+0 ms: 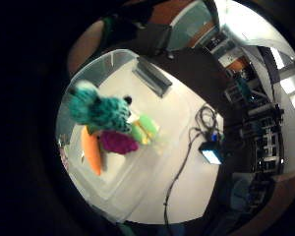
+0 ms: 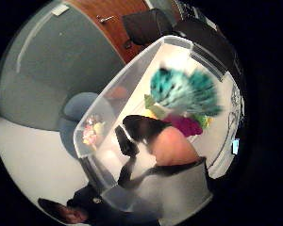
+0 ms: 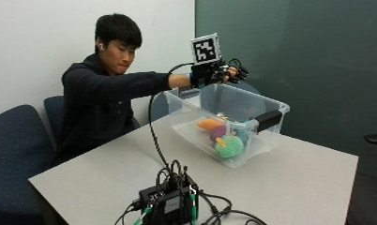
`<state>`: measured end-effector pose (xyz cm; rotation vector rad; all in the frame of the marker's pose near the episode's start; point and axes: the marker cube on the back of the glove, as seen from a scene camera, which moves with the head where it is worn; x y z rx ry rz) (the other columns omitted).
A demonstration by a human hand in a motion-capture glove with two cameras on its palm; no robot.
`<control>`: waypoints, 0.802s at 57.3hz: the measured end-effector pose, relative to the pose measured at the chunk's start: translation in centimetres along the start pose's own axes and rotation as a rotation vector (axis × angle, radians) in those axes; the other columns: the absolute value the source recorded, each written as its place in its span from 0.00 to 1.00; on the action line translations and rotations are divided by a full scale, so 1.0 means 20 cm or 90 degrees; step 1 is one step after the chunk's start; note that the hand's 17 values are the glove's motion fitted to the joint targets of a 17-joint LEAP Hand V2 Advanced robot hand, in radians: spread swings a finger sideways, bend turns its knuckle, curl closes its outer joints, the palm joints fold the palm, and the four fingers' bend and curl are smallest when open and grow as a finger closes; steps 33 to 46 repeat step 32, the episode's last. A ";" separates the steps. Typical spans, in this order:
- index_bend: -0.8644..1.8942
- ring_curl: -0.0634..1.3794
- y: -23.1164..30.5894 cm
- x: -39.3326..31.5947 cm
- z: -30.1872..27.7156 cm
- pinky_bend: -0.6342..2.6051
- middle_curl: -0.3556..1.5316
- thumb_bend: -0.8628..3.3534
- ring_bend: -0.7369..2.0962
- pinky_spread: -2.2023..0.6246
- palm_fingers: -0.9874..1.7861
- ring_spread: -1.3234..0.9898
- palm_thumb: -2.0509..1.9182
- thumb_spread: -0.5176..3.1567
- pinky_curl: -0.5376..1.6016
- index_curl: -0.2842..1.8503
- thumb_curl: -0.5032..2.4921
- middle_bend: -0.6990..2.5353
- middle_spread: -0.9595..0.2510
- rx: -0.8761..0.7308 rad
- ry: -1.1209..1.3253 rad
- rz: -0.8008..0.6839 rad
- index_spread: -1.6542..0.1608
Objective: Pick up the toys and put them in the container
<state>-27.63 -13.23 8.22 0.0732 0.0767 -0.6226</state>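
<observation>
Item 1, far left: a blue chair, beside the seated person in a dark top.

Item 2: the person's right arm reaches out level over the table. The gloved right hand is held above the near rim of the container. We record its fingers as spread and relaxed, grasping nothing. We cannot tell the state of the bare hand.

Item 3, centre: a clear plastic container, standing upright on the table with its lid off and a black latch on its end wall.

Item 4, inside the container:
- an orange toy;
- a purple toy, just beside the orange one;
- a green toy, against the wall nearest the camera;
- a teal fuzzy toy, which the palm views show below the hand and over the other three.

The teal toy is blurred, so we cannot tell whether it rests on the others or is apart from them.

Item 5, front of the table: a black box with cables plugged into it, well apart from the container.
</observation>
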 end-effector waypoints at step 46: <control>0.40 0.19 0.61 0.51 -0.31 0.38 0.43 0.20 0.44 0.78 0.39 0.50 0.51 0.48 0.40 0.34 0.26 0.31 0.72 0.148 -0.113 0.132 0.79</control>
